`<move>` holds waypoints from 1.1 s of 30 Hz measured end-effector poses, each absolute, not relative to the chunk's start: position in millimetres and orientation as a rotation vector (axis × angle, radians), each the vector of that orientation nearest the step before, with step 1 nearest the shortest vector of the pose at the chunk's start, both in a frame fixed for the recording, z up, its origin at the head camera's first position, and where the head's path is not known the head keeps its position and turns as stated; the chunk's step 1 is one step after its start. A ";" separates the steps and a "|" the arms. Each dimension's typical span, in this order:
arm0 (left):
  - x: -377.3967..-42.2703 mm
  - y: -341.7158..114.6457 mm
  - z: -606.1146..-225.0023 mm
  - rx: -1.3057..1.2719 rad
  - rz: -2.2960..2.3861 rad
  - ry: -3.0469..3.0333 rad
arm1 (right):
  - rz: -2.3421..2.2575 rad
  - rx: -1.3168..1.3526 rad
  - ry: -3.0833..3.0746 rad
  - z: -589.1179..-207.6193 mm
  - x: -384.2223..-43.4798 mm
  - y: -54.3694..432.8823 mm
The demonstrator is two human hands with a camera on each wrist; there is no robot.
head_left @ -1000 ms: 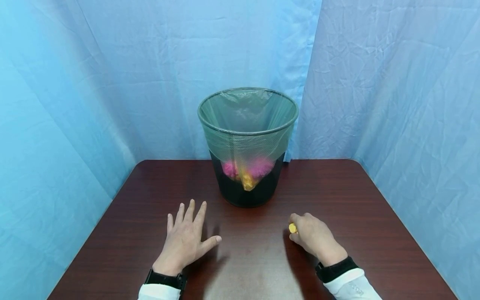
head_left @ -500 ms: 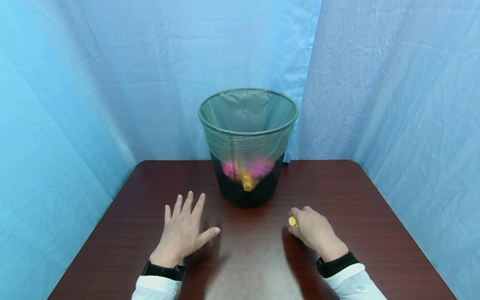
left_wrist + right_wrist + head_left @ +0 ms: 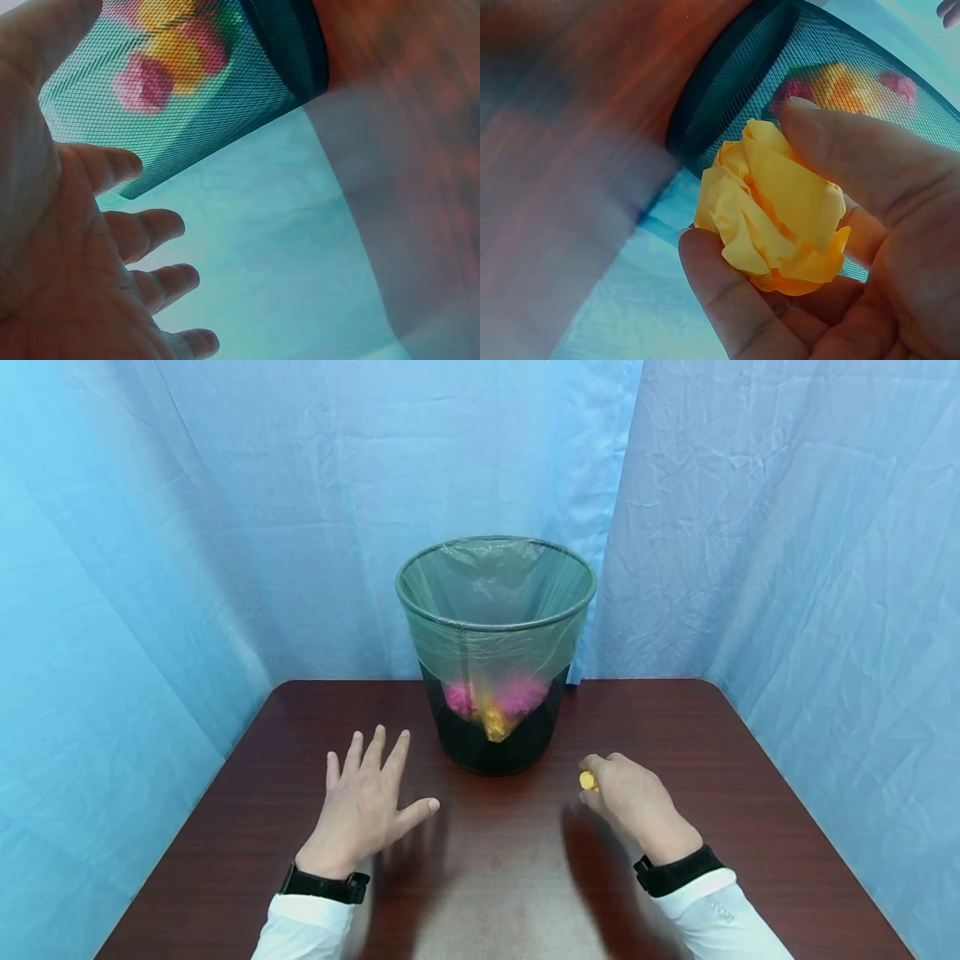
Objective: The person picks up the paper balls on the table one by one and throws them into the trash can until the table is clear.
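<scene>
A crumpled yellow paper ball [image 3: 772, 214] is pinched between the thumb and fingers of my right hand [image 3: 633, 797]. In the head view only a small yellow bit of it peeks out beside the thumb. My left hand [image 3: 358, 810] hovers over the table with its fingers spread and holds nothing. Between and beyond both hands stands a mesh wastebasket [image 3: 495, 627], black below, with a translucent green liner folded over its rim. Pink and yellow crumpled balls [image 3: 495, 706] show through its lower side, and also in the left wrist view [image 3: 169, 60].
The dark brown wooden table [image 3: 495, 877] has rounded far corners. Pale blue curtains [image 3: 300, 527] hang behind it and along both sides. The wastebasket stands near the table's far edge.
Both hands have moved forward and up in the head view, towards the wastebasket. The right hand keeps its pinch on the paper ball. The wastebasket has stayed in place.
</scene>
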State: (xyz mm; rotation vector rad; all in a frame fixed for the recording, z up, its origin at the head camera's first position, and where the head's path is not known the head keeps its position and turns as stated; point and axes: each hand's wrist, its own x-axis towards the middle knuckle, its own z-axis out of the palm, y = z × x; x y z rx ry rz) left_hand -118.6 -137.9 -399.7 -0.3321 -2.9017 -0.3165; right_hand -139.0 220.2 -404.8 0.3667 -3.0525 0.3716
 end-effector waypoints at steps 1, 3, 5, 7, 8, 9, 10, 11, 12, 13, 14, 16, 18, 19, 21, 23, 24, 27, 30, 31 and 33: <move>-119.2 -138.0 -397.9 -0.333 -0.315 -2.901 | 0.374 0.368 -3.048 -402.9 -139.8 220.3; -120.3 -138.2 -394.4 -0.335 -0.311 -2.902 | 0.378 0.371 -3.044 -399.3 -141.1 220.6; -121.3 -138.3 -390.7 -0.335 -0.305 -2.905 | 0.387 0.377 -3.036 -395.7 -142.1 220.9; -122.2 -138.2 -386.9 -0.337 -0.300 -2.903 | 0.391 0.385 -3.028 -392.3 -143.4 221.5; -122.7 -138.2 -385.0 -0.337 -0.298 -2.902 | 0.394 0.389 -3.024 -390.8 -143.9 221.9; -123.2 -138.1 -383.1 -0.337 -0.294 -2.900 | 0.395 0.392 -3.019 -389.1 -144.6 222.2; -123.7 -138.1 -381.1 -0.336 -0.295 -2.899 | 0.392 0.397 -3.013 -387.4 -145.5 222.5; -124.2 -137.9 -379.2 -0.335 -0.299 -2.898 | 0.388 0.401 -3.007 -385.7 -146.4 222.9; -124.7 -137.7 -377.3 -0.336 -0.299 -2.897 | 0.384 0.405 -3.000 -383.9 -147.4 223.2; -125.2 -137.5 -375.5 -0.336 -0.299 -2.897 | 0.379 0.409 -2.995 -382.1 -148.3 223.3; -125.8 -137.2 -373.8 -0.338 -0.298 -2.896 | 0.375 0.412 -2.990 -380.2 -149.2 223.5; -126.6 -137.0 -370.6 -0.344 -0.298 -2.895 | 0.362 0.415 -2.978 -376.8 -150.9 223.8; -127.4 -136.8 -367.6 -0.350 -0.291 -2.894 | 0.350 0.424 -2.968 -373.3 -152.1 223.8; -127.8 -136.8 -366.1 -0.354 -0.287 -2.892 | 0.346 0.424 -2.963 -371.7 -152.6 223.8; -128.7 -136.8 -362.9 -0.361 -0.288 -2.891 | 0.341 0.428 -2.952 -368.7 -153.4 223.8; -129.7 -136.7 -359.5 -0.365 -0.283 -2.890 | 0.342 0.435 -2.943 -365.1 -154.0 223.4; -130.2 -136.7 -357.7 -0.367 -0.282 -2.889 | 0.344 0.436 -2.941 -363.3 -154.4 223.2; -131.4 -136.6 -352.3 -0.372 -0.278 -2.891 | 0.342 0.432 -2.940 -358.1 -156.3 222.6; -132.5 -136.3 -347.2 -0.376 -0.275 -2.891 | 0.336 0.424 -2.935 -352.9 -157.9 222.2; -132.7 -136.2 -345.6 -0.376 -0.272 -2.892 | 0.333 0.424 -2.931 -351.3 -158.2 222.2; -133.2 -135.8 -342.6 -0.377 -0.268 -2.894 | 0.329 0.423 -2.923 -348.5 -158.8 222.4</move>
